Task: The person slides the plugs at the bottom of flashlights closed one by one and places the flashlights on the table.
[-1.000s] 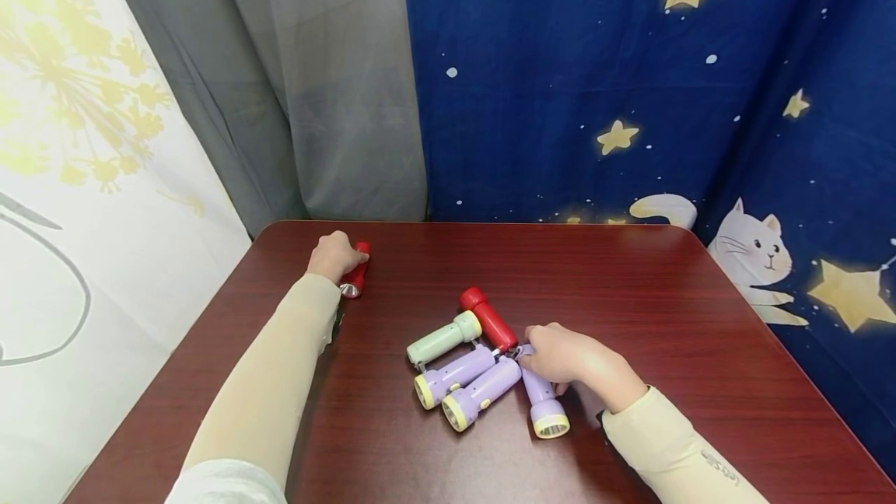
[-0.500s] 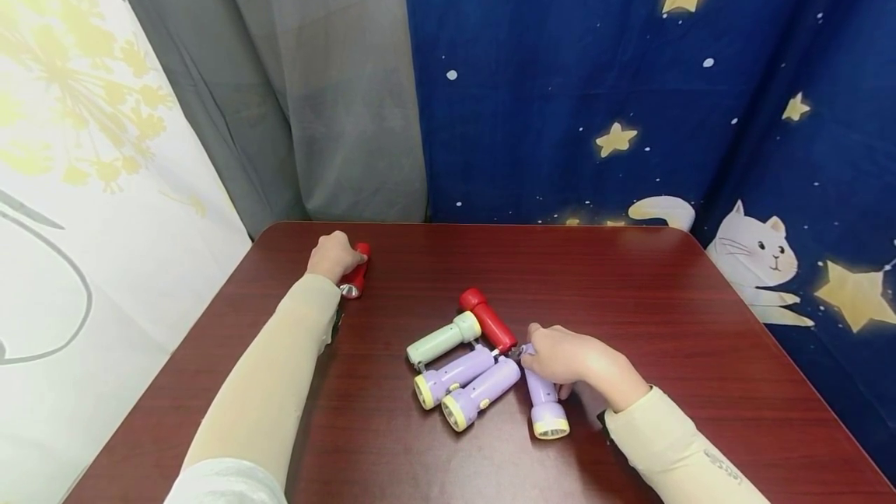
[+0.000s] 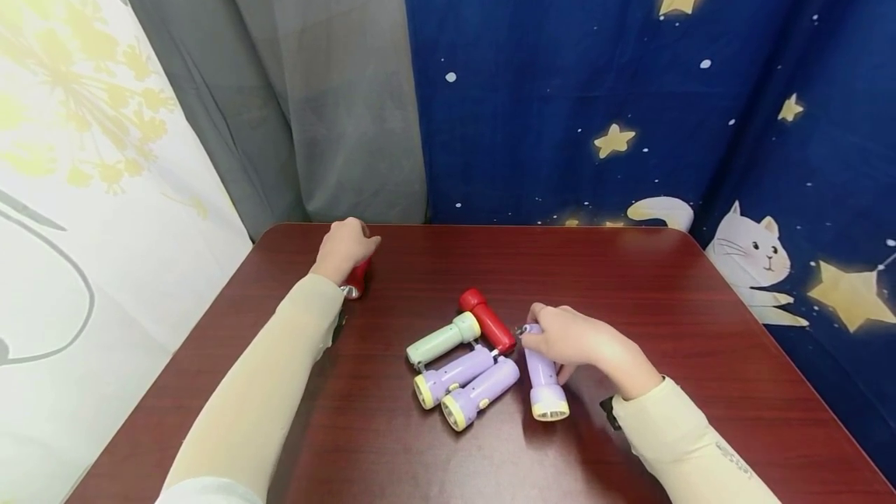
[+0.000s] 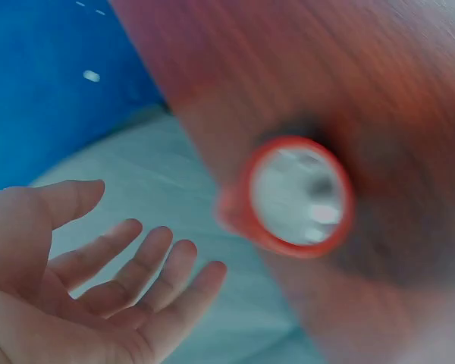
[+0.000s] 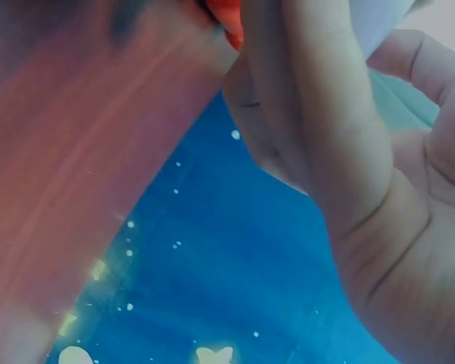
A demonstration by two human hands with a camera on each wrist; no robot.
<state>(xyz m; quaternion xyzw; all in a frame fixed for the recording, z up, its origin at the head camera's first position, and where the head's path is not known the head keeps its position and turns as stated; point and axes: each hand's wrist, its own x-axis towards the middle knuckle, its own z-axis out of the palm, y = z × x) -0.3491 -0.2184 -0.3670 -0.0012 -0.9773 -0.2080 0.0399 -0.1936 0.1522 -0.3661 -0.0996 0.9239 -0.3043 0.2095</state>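
We note that the left hand (image 3: 344, 247), earlier gripping the far-left red flashlight (image 3: 356, 277), has let go, its loosely extended fingers clear of it in the left wrist view. We also record that the right hand (image 3: 570, 338) has shifted the rightmost purple flashlight (image 3: 542, 372) toward the far table edge (image 3: 490, 225), widening its gap from the neighbouring purple flashlight (image 3: 483, 393).

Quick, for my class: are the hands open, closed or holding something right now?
Left hand: open, near a red flashlight.
Right hand: holding a purple flashlight.
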